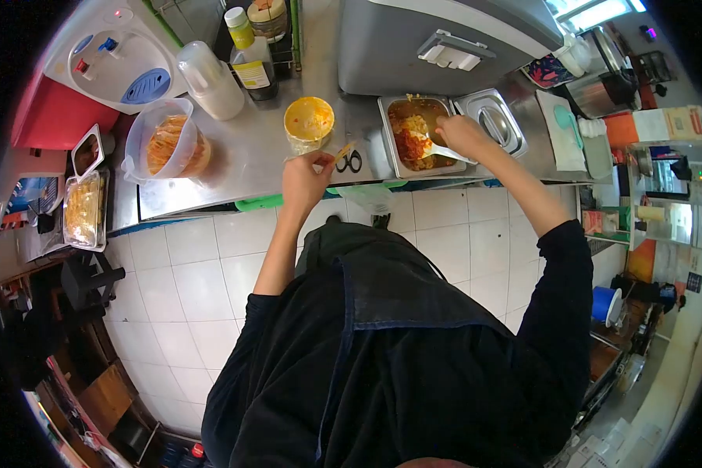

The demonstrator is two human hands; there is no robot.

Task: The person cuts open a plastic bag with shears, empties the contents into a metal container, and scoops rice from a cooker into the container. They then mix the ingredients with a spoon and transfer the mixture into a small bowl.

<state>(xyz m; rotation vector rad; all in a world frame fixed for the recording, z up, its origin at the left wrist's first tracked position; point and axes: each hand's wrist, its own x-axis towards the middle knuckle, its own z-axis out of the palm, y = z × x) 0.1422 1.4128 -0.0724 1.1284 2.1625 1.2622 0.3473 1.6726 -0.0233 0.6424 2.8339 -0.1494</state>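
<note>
My left hand point(307, 181) is closed at the counter's front edge, its fingertips pinching a small, thin yellowish strip point(345, 151) whose kind I cannot make out. Just beyond it stands a yellow tub point(310, 119) with orange-red smears inside. Black-handled scissors point(354, 161) lie right of that hand. My right hand point(462, 137) is closed on a white spoon point(449, 154) over a steel pan point(388, 144). Chopped food point(410, 136) with red sauce fills part of the pan, and the spoon's tip is in it. The fingers partly hide the spoon.
A clear tub of orange shreds point(171, 144), a stack of plastic cups point(210, 82) and a sauce bottle point(253, 66) stand at left. A large grey box point(444, 51) rises behind the pan. A steel lid point(491, 125) lies to its right. A plastic bag point(369, 199) hangs at the edge.
</note>
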